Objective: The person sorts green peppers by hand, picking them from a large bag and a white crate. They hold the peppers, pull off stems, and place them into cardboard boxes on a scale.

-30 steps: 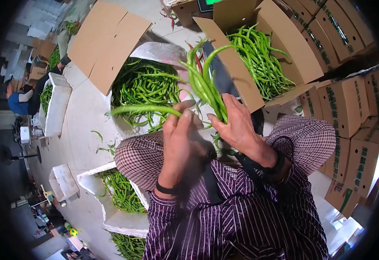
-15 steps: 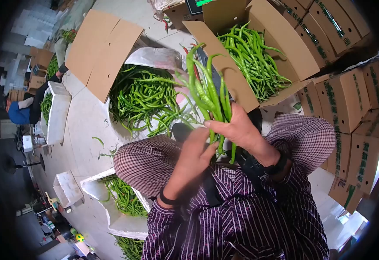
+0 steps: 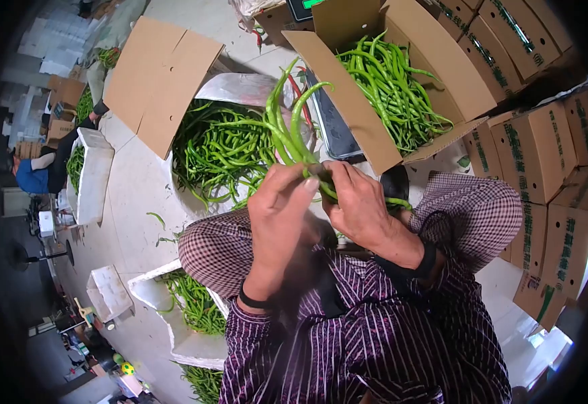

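Note:
Several long green chili peppers (image 3: 286, 138) stand up from between my two hands, their curved tips pointing away from me. My left hand (image 3: 275, 209) pinches the lower part of the bunch, thumb against fingers. Close beside it, my right hand (image 3: 362, 210) is closed round the same peppers, and one thin end pokes out past its far side. The fingers hide where the bunch is gripped. Beyond my left hand lies a heap of green chili peppers (image 3: 223, 145) in a white sack. A cardboard box (image 3: 445, 64) at the upper right holds more of them.
The box rests by a dark scale platform (image 3: 338, 124). A cardboard flap (image 3: 159, 74) stands at the sack's left. Foam crates (image 3: 190, 350) with peppers sit at lower left, stacked cartons (image 3: 536, 155) at right. Another person (image 3: 35, 172) is at far left.
My hands have come together at the bunch. The peppers have moved slightly left, with fewer tips standing up. My left hand has risen to grip them.

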